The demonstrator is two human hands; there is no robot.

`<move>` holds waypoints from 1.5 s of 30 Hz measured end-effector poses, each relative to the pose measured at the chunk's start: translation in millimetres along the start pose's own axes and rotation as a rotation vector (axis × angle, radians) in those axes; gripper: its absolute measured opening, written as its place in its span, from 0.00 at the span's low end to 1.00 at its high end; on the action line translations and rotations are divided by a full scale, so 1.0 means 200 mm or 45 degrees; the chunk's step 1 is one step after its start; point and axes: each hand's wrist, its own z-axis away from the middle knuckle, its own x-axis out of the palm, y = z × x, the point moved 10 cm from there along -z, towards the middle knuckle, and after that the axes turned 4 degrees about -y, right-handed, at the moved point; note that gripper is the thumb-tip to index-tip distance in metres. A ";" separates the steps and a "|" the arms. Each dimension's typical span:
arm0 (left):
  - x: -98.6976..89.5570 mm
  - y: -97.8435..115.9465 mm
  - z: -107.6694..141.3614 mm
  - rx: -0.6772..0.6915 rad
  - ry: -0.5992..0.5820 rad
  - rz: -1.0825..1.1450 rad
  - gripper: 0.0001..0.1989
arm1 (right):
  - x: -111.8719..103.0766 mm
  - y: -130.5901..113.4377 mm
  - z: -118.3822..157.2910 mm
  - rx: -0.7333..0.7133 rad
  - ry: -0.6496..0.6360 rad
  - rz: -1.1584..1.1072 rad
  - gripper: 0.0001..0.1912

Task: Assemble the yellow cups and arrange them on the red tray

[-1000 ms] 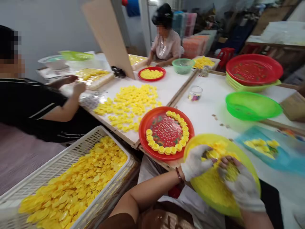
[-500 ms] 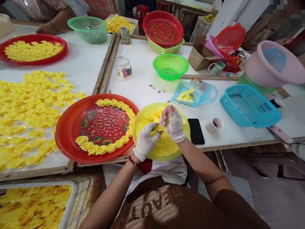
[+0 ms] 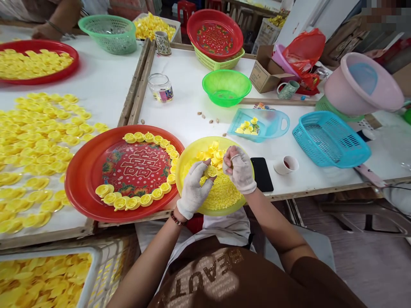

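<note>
My left hand (image 3: 196, 186), in a white fingerless glove, pinches a small round yellow piece (image 3: 211, 171) between thumb and fingers above the yellow bowl (image 3: 183, 164). My right hand (image 3: 238, 167), gloved the same way, is closed over the bowl's right side; what its curled fingers hold, if anything, is hidden. Small yellow pellets (image 3: 223, 194) and larger yellow pieces (image 3: 212, 150) fill the bowl. To its left, a red tray (image 3: 81, 171) bears round yellow pieces (image 3: 146, 199) in a curved row along its right side.
Many yellow pieces (image 3: 41, 141) lie loose at the left. A black phone (image 3: 261, 174), paper cup (image 3: 286, 165) and blue basket (image 3: 332, 139) are on the right. Behind stand a green bowl (image 3: 226, 87) and glass jar (image 3: 160, 87). Another person's hand (image 3: 46, 31) rests at the back left.
My right hand has moved away from my left hand, opening a gap between them. The round piece in my left hand now shows clearly. The whole view has shifted slightly.
</note>
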 end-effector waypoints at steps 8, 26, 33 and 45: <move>0.03 0.03 0.00 0.075 -0.002 -0.155 0.13 | 0.02 0.08 0.11 -0.011 -0.298 0.975 0.16; 0.07 0.00 -0.01 0.004 -0.102 -0.100 0.12 | 0.00 0.19 0.13 0.196 -0.586 0.706 0.17; 0.08 0.01 -0.02 0.032 -0.145 0.033 0.15 | -0.04 0.19 0.09 0.254 -0.438 0.623 0.16; 0.11 -0.13 0.00 -0.204 -0.143 0.225 0.19 | -0.03 0.18 0.10 0.342 -0.407 0.317 0.15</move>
